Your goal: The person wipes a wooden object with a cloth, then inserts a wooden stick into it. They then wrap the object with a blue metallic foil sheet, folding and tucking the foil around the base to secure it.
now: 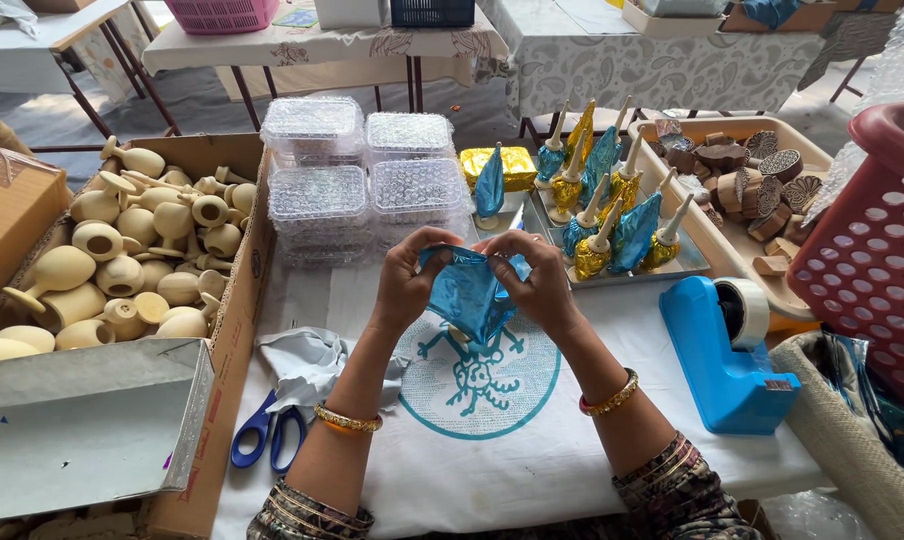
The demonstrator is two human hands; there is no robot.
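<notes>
Wrapping step | both hands, left hand (404,285) and right hand (544,285), fingers pinching blue foil (469,290) round a small clay piece | next probably needs a snug twist

A: Bright, even daylight, looks like open shade. Shadows soft, only faint ones under the forearms on the white cloth (532,450).

B: Glare?

A: Small highlights on the foil-wrapped cones (612,215) and the clear plastic boxes (372,170). Cloth close to blown out.

B: Focus?

A: Sharp in the centre. Edges bend from the wide lens, red basket (872,240) looks stretched. Far tables slightly soft.
</notes>
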